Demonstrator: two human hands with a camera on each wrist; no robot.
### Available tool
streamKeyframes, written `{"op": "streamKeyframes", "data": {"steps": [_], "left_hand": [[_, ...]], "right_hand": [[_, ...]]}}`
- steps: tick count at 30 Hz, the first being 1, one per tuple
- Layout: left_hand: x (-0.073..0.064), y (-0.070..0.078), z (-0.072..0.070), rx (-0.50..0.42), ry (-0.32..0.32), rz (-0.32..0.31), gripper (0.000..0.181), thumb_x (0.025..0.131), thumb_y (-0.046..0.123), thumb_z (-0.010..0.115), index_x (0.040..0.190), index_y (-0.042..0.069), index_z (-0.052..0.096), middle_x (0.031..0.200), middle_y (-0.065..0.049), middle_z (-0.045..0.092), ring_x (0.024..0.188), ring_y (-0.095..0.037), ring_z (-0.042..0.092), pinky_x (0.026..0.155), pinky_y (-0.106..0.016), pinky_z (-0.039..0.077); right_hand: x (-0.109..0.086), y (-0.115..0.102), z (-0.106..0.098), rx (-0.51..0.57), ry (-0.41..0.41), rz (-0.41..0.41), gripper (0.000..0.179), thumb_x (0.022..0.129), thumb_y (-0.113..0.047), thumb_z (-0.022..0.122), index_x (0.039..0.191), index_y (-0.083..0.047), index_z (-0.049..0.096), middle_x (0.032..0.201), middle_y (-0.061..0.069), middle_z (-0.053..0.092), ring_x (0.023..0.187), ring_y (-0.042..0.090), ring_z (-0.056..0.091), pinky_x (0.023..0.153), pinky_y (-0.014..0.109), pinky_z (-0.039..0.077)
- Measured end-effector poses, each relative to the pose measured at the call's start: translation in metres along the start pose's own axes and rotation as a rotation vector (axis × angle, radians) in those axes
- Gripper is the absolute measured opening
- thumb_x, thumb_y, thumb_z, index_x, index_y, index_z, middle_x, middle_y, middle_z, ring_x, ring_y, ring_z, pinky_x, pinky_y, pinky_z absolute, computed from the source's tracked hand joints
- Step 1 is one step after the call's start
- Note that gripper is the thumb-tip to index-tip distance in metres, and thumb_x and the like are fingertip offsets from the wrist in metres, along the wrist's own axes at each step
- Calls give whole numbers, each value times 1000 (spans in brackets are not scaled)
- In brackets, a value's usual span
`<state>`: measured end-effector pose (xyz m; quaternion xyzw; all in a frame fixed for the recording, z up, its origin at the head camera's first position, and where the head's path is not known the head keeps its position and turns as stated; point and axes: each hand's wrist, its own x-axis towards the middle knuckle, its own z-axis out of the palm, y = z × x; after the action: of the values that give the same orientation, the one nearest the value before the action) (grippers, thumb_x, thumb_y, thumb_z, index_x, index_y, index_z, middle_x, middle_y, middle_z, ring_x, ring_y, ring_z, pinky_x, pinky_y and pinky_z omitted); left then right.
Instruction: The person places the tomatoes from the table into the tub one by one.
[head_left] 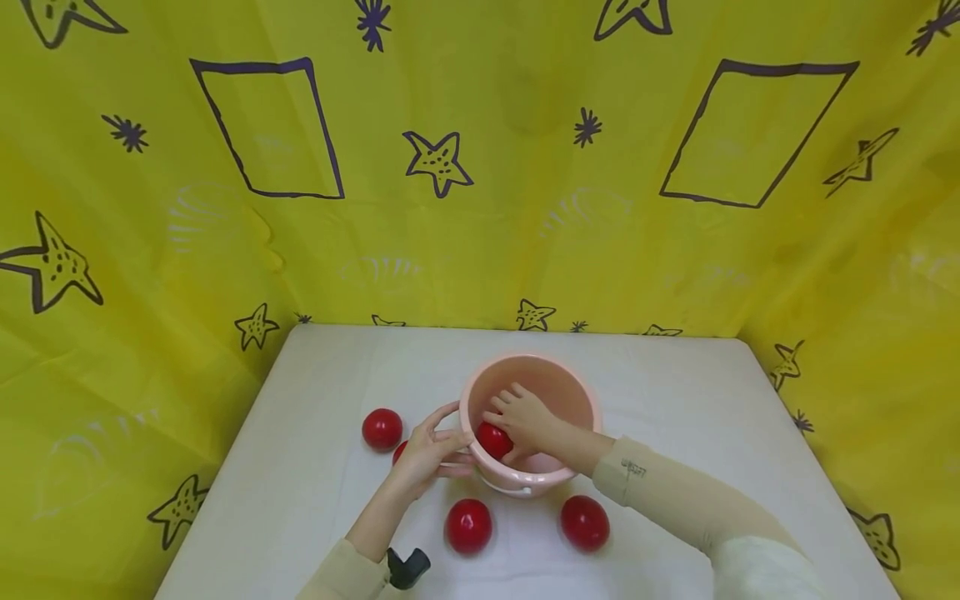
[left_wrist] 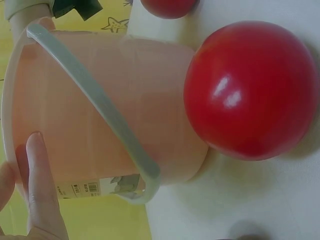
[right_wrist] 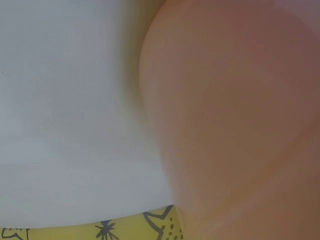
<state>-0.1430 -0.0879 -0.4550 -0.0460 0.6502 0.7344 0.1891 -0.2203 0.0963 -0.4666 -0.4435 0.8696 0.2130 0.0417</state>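
Observation:
A pink bucket (head_left: 555, 379) stands on the table. At its left side my left hand (head_left: 429, 452) holds the rim, and in the left wrist view a finger lies along the outer wall. My right hand (head_left: 528, 421) reaches down inside the bucket and grips a red ball (head_left: 495, 439) with fingers and thumb spread around it. Two more red balls, one in front (head_left: 468, 527) and one to its right (head_left: 585, 523), lie before the bucket. The right wrist view shows mostly a blurred bucket wall (right_wrist: 225, 115), with that hand hidden.
Left of the bucket lies a red ball (head_left: 382, 430); another (head_left: 400, 451) is half hidden behind my left hand. The bucket's pale handle (left_wrist: 100, 100) hangs down its side. Yellow patterned curtain (head_left: 487, 233) surrounds the white table (head_left: 337, 375) at the back and sides.

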Motion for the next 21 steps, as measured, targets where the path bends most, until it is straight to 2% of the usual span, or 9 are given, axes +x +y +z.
{"op": "streamKeyframes", "data": {"steps": [7, 15, 19, 21], "left_hand": [[1, -2, 0, -7, -3, 1, 65, 87, 22, 62, 142, 12, 28, 113, -25, 60, 83, -28, 68, 70, -42, 54], [2, -4, -1, -5, 3, -1, 67, 85, 24, 65, 141, 13, 30, 114, -27, 58, 84, -28, 67, 69, -38, 55], [2, -4, 0, -6, 5, -1, 67, 85, 24, 65, 141, 13, 30, 115, -27, 58, 85, -28, 67, 70, -39, 55], [1, -3, 0, -8, 2, 1, 66, 85, 24, 65, 141, 13, 30, 114, -26, 59, 85, -29, 67, 69, -39, 55]], "right_hand": [[2, -2, 3, -8, 34, -20, 72, 70, -62, 65, 131, -27, 47, 127, -1, 51, 115, 18, 42, 103, 41, 31], [2, -4, 3, -73, -20, 14, 75, 68, -66, 62, 133, -34, 44, 128, -2, 50, 116, 18, 41, 103, 42, 31], [0, -2, 1, -27, 5, 17, 75, 67, -64, 66, 132, -33, 46, 128, -2, 51, 117, 19, 41, 103, 43, 30], [-2, 0, -1, 32, 39, 24, 73, 67, -60, 68, 130, -32, 48, 127, -1, 51, 117, 20, 40, 104, 45, 29]]}}
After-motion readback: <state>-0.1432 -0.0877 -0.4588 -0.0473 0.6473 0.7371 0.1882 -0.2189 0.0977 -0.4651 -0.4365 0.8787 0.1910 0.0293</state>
